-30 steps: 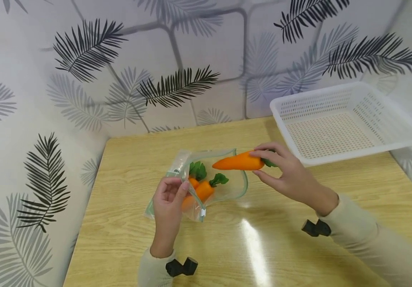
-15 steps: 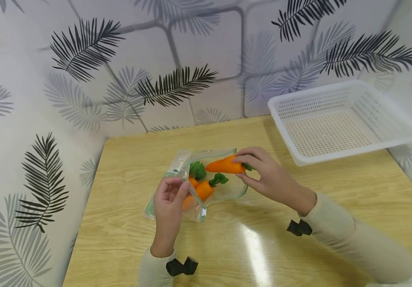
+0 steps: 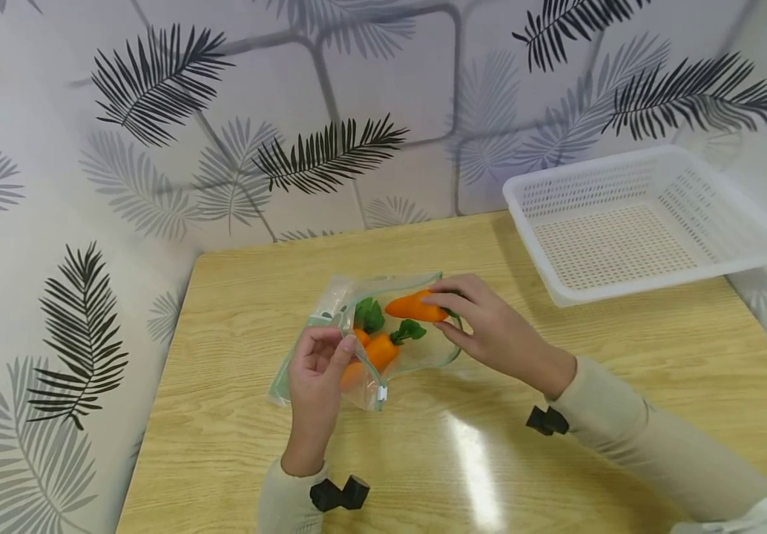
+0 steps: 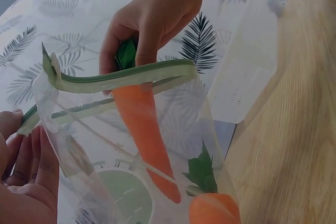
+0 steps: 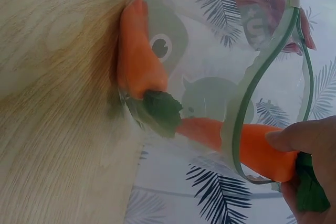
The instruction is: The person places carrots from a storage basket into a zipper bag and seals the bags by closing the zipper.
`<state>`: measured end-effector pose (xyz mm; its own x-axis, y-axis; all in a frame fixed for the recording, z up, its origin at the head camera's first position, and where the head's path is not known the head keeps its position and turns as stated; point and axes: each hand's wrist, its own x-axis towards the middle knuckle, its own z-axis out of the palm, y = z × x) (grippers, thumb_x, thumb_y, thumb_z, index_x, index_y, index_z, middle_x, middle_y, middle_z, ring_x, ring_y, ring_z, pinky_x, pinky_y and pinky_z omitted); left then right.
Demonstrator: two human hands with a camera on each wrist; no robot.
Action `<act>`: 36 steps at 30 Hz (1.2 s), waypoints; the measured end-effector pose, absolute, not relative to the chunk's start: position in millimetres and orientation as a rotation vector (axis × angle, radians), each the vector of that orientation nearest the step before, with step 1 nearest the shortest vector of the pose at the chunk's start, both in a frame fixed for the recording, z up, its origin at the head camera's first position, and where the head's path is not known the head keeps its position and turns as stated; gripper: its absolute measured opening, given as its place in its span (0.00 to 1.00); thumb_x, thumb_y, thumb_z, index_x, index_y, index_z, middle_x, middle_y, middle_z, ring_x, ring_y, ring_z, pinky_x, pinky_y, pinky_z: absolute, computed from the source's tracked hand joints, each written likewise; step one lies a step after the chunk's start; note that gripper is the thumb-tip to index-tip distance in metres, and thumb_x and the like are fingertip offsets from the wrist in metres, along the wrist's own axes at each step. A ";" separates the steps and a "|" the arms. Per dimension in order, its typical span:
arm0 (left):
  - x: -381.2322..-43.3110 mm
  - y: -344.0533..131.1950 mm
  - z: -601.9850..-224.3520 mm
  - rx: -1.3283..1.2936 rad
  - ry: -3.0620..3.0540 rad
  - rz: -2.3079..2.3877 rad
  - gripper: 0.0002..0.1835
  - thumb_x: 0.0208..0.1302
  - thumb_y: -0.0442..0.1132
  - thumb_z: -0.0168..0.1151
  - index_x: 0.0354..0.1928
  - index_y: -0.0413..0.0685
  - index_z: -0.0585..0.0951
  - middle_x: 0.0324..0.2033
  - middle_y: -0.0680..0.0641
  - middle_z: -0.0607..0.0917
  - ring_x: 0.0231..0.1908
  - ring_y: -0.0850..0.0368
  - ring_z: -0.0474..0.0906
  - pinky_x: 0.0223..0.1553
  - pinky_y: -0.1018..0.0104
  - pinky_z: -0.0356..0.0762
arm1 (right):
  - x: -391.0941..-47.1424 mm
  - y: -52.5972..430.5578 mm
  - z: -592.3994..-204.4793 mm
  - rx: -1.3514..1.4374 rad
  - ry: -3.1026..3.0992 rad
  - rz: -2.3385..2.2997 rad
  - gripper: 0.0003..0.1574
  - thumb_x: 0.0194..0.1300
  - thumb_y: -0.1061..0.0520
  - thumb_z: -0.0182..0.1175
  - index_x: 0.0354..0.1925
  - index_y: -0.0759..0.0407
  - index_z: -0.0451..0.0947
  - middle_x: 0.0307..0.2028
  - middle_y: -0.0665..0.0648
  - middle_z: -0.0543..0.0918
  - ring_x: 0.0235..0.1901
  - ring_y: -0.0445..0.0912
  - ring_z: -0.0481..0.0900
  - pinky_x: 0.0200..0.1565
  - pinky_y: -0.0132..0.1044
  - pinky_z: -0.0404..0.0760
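Note:
A clear zip bag (image 3: 432, 354) with a green seal and a slider lies on the table, its mouth spread open. My left hand (image 3: 317, 374) pinches the near edge of that mouth between thumb and fingers. Carrots (image 3: 382, 353) with green leafy tops are inside, partly hidden by the clear film and the left hand. With my right hand (image 3: 500, 330) I grip another carrot (image 3: 413, 305) near its leafy end. In the right wrist view, this carrot's (image 5: 262, 148) pointed part is inside the bag, while its leaves and my fingers stay around the mouth.
At the back right stands a white perforated plastic basket (image 3: 670, 280). The light wooden table (image 3: 236, 311) runs up to a wall (image 3: 383, 89) patterned with leaves. A bright glare streak crosses the tabletop in front of the bag.
The right hand has moved left, carrying its carrot from the edge of the bag's mouth farther in. The left hand keeps its hold on the bag in the same place.

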<state>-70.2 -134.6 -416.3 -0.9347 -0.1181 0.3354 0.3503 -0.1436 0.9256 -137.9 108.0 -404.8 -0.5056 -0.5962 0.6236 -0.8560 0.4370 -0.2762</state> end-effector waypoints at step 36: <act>-73.5 -133.0 -415.3 -0.292 -1.784 -2.177 0.08 0.57 0.26 0.56 0.38 0.31 0.70 0.31 0.43 0.75 0.29 0.53 0.75 0.32 0.61 0.80 | -141.8 103.3 -407.8 1.219 -2.140 0.768 0.14 0.57 0.62 0.55 0.43 0.61 0.76 0.42 0.55 0.74 0.43 0.46 0.71 0.44 0.29 0.74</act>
